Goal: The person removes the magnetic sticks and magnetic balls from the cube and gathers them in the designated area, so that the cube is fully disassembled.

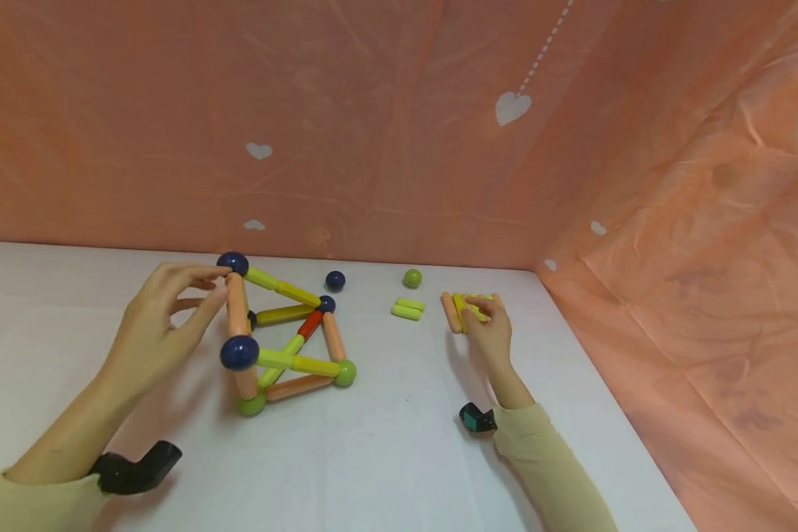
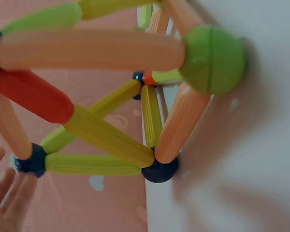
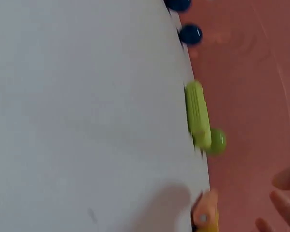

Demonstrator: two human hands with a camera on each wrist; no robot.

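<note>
Left grip (image 1: 156, 321) spread against blue ball (image 1: 231, 261), right grip (image 1: 493, 334) near sticks (image 1: 451, 312), parted fingers (image 3: 287, 209) clear only from right wrist

The frame (image 1: 277, 360) stands on the left of the counter (image 1: 386, 458), an open skeleton of peach, lime, yellow and red rods (image 1: 312, 324) joined at navy and green balls (image 1: 239, 353) (two green ones sit low at the near side). A red-and-lime pair slants from green up to navy. Well apart to the right, peach, yellow and lime sticks (image 1: 457, 310) lie side by side, partly hidden.
</note>
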